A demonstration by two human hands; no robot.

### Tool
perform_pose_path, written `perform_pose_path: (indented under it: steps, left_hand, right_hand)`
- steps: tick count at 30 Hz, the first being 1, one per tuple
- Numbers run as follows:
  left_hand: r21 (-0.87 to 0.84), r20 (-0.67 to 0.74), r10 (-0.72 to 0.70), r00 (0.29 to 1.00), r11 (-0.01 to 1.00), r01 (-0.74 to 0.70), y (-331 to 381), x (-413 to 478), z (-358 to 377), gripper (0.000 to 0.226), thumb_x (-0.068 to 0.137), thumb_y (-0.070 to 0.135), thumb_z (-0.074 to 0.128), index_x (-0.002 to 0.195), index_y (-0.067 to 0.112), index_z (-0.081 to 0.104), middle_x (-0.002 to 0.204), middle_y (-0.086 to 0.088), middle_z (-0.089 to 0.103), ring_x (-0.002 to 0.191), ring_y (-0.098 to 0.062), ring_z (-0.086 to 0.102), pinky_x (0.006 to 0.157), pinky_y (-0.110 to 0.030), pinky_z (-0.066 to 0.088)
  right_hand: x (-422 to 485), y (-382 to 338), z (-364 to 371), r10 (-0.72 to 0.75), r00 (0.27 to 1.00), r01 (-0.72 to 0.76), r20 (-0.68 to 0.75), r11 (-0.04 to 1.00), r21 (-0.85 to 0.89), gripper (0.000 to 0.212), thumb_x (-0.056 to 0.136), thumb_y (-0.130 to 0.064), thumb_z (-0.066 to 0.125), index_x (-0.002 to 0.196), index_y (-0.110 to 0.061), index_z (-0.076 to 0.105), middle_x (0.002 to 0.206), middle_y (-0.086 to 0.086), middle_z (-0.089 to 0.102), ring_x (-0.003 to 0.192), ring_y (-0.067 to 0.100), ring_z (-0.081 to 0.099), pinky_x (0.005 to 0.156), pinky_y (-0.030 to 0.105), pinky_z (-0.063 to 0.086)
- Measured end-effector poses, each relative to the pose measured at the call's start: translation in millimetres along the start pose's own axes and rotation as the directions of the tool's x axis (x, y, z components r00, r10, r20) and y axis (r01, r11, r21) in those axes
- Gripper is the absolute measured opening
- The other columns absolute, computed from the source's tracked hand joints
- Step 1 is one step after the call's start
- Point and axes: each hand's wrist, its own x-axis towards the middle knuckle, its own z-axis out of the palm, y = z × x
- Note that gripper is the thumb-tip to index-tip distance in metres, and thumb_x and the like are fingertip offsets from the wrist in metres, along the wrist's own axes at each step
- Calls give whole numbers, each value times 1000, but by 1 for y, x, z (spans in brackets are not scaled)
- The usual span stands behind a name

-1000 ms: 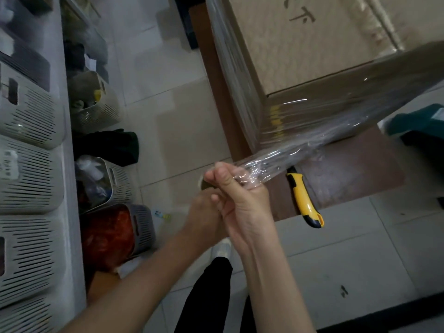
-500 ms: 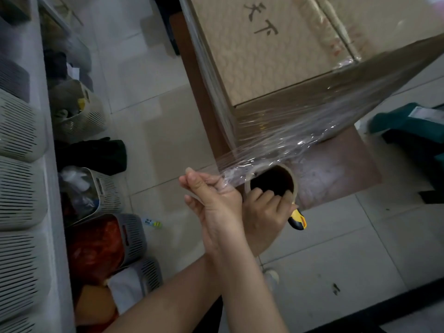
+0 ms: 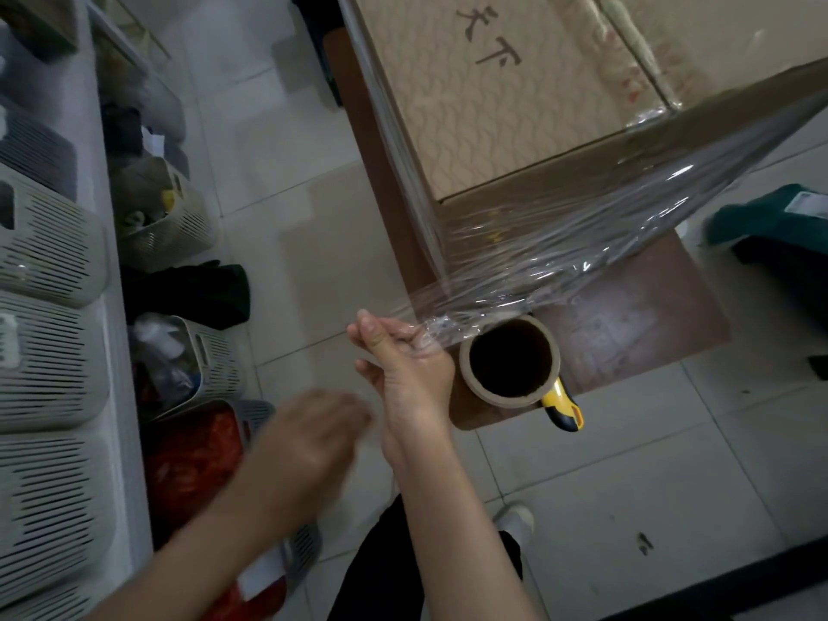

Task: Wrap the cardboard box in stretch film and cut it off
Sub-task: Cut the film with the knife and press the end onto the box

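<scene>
Two hands, right hand [image 3: 405, 365] pinching stretch film [image 3: 560, 262], left hand [image 3: 309, 434] blurred, free

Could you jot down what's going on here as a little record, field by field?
box: cardboard box on a low brown stand, sides covered in film
film: stretch film pulled from the box corner
right hand: right hand pinching the gathered film
left hand: left hand blurred, holding nothing
roll: film roll standing on end, uncut
cutter: yellow knife behind the roll, untouched
</scene>
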Motion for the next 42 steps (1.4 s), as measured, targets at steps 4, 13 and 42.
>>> perform_pose_path:
  steps: [4,13,42]
  left_hand:
    - [-165,-160,-382,910,919,357,-4,48,-50,27,90,21,54,108,8,68,100,-3,68,93,-18,61,86,-33,47]
    - [-314,211,-516,830,769,557,5,123,-40,18,75,26,76,92,25,74,94,9,68,94,-7,60,79,-18,42]
    - [-601,556,-276,784,518,609,-23,145,-64,11,92,0,50,82,6,53,54,-4,59,45,-7,57,52,-15,49]
  right_hand:
    - [5,6,2,-36,999,37,-23,999,5,17,78,-7,71,75,-17,58,63,-4,70,63,2,67,53,16,48]
    - [13,12,0,-119,993,119,-1,993,-11,22,84,1,59,75,-18,62,63,-7,68,65,4,63,67,26,49]
    - [20,0,-37,-248,879,-77,407,769,635,46,68,4,67,106,-22,72,111,-2,71,102,14,66,97,34,46]
